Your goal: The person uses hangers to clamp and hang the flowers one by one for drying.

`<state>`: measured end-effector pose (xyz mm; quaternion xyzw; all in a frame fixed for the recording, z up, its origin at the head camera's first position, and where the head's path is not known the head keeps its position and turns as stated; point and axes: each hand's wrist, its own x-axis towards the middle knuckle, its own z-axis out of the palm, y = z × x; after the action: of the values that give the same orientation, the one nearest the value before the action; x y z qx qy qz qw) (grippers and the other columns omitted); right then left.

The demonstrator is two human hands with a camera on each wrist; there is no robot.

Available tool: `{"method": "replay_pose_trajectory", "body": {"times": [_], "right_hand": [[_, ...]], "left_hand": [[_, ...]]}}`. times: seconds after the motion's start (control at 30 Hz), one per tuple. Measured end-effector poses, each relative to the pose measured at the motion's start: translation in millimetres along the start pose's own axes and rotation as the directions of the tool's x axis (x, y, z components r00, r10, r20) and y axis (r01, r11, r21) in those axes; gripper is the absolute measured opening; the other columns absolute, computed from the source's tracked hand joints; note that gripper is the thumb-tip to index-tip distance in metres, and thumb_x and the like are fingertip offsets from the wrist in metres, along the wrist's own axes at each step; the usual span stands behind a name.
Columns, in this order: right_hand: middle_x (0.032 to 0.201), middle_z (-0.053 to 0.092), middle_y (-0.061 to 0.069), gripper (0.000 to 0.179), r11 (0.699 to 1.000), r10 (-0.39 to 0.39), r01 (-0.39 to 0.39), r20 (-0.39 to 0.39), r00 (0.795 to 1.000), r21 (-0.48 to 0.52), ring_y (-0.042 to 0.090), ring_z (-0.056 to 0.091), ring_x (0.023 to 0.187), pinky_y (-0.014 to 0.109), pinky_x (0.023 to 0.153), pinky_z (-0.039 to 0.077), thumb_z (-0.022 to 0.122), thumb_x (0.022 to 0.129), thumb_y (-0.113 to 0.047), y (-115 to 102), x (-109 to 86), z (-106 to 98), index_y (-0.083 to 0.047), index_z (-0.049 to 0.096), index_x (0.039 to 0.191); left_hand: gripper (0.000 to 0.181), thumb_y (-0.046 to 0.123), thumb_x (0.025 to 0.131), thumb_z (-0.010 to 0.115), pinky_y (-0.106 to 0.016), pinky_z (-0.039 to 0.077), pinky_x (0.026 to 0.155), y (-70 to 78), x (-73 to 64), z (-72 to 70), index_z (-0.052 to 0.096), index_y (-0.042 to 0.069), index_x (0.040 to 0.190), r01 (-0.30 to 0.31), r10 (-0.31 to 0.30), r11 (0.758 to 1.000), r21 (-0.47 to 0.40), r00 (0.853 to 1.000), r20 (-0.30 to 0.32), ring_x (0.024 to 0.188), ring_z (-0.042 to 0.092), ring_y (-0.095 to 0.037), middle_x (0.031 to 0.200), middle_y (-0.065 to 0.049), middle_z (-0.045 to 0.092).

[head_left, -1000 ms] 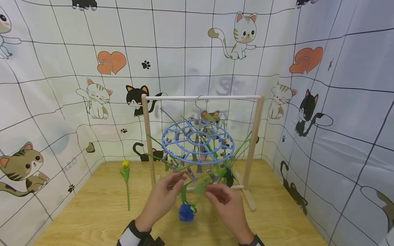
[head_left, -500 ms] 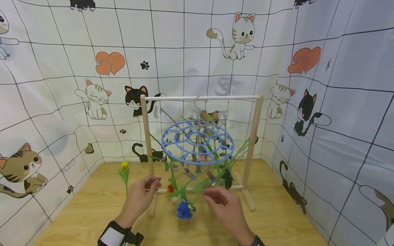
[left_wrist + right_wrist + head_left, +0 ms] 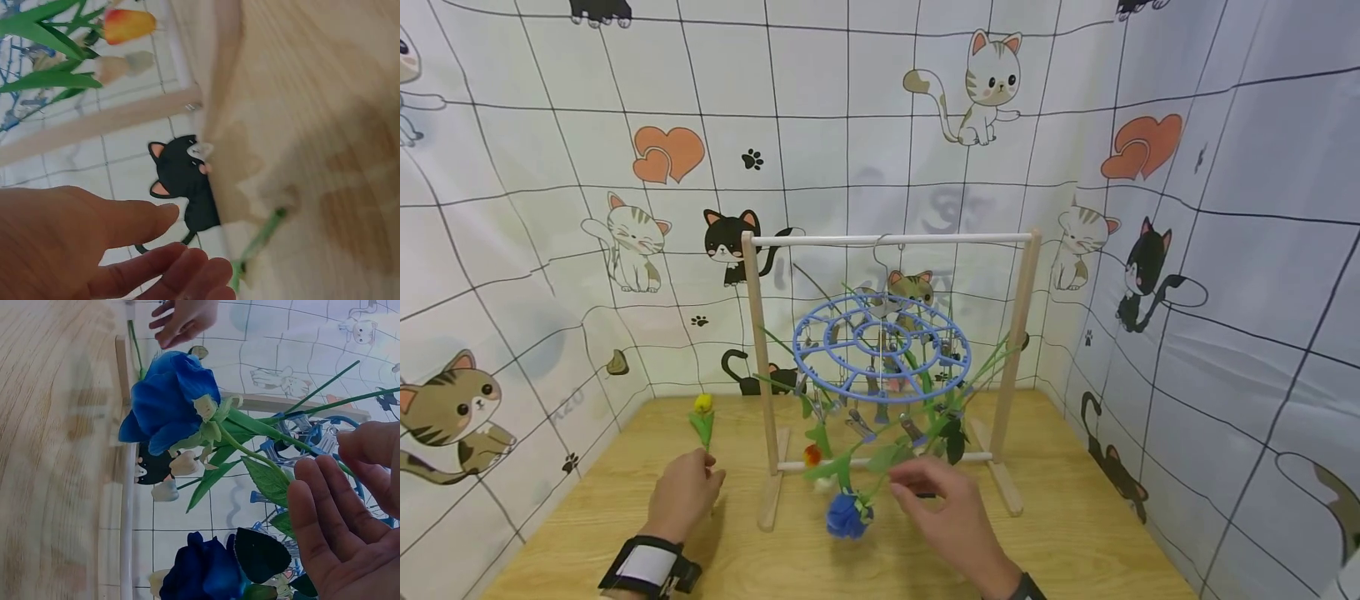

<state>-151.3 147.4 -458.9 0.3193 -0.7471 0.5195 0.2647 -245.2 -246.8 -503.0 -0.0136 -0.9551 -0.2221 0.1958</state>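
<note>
My left hand (image 3: pixel 685 497) is low over the table at the stem of a yellow tulip (image 3: pixel 703 408) lying on the left. In the left wrist view, its thumb and fingers stand apart with nothing between them; a green stem (image 3: pixel 264 232) lies just beyond the fingertips. My right hand (image 3: pixel 946 515) hovers beside a hanging blue rose (image 3: pixel 847 515), fingers loosely bent. From the right wrist, this hand (image 3: pixel 350 506) shows near the rose's stem and leaves with no visible grip. A blue round clip hanger (image 3: pixel 882 397) holds several flowers, including an orange tulip (image 3: pixel 812 455).
A wooden stand (image 3: pixel 1022 333) with a white top bar (image 3: pixel 820 239) carries the hanger. Metal clips (image 3: pixel 859 425) dangle below its ring. Another blue rose (image 3: pixel 203 569) hangs there. Cat-print sheeting (image 3: pixel 850 150) encloses the wooden table (image 3: pixel 1060 533) at the back and sides.
My left hand has moved away from the hanging flowers, leftward and down to the yellow tulip. The right hand has stayed nearly in place; the blue rose has shifted slightly left.
</note>
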Motion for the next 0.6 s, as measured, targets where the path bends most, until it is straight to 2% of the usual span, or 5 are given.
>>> {"method": "replay_pose_trajectory", "body": {"times": [0.13,0.23,0.37,0.47,0.6], "right_hand": [[0.104,0.068,-0.005,0.026,0.999,-0.033,0.035,0.031,0.999,-0.035,0.013,0.068,0.090,0.033,0.071,0.060,0.074,0.092,-0.009,14,-1.5,2,-0.023,0.069,0.114],[0.106,0.068,-0.005,0.031,0.997,-0.057,0.060,0.062,0.996,-0.040,0.011,0.067,0.091,0.030,0.071,0.059,0.075,0.092,-0.007,22,-0.8,5,-0.026,0.068,0.116],[0.108,0.067,-0.006,0.032,0.995,-0.090,0.093,0.104,0.990,-0.025,0.011,0.067,0.092,0.029,0.070,0.059,0.074,0.093,-0.007,23,2.2,9,-0.025,0.067,0.119],[0.109,0.067,-0.007,0.032,0.996,-0.086,0.089,0.135,0.987,-0.018,0.012,0.067,0.092,0.027,0.070,0.059,0.073,0.093,-0.008,21,4.0,13,-0.024,0.066,0.120],[0.108,0.066,-0.008,0.028,0.997,-0.058,0.065,0.160,0.985,-0.036,0.010,0.066,0.092,0.026,0.071,0.058,0.073,0.094,-0.013,16,5.2,17,-0.025,0.067,0.119]], "left_hand": [[0.027,0.016,0.087,0.075,-0.049,0.054,0.060,-13.1,-0.3,1.0,0.066,-0.008,0.095,0.027,-0.030,0.998,0.054,0.998,0.061,0.072,0.065,-0.034,0.083,-0.017,0.067],[0.025,0.020,0.087,0.074,-0.041,0.048,0.049,-19.4,-1.0,3.9,0.064,-0.001,0.078,0.064,-0.070,0.997,0.049,0.990,0.125,0.060,0.058,-0.026,0.070,-0.010,0.062],[0.037,0.022,0.086,0.073,-0.030,0.033,0.042,-25.7,-0.1,12.0,0.051,0.010,0.058,0.076,-0.080,0.996,0.036,0.983,0.166,0.049,0.045,-0.018,0.055,0.000,0.047],[0.037,0.019,0.085,0.072,-0.029,0.033,0.042,-31.8,2.2,17.6,0.049,0.010,0.058,0.053,-0.061,0.997,0.047,0.983,0.175,0.049,0.045,-0.018,0.056,-0.001,0.045],[0.033,0.016,0.086,0.070,-0.030,0.036,0.044,-32.2,4.0,17.8,0.050,0.008,0.060,0.037,-0.049,0.997,0.061,0.979,0.199,0.052,0.047,-0.021,0.058,-0.004,0.047]]}}
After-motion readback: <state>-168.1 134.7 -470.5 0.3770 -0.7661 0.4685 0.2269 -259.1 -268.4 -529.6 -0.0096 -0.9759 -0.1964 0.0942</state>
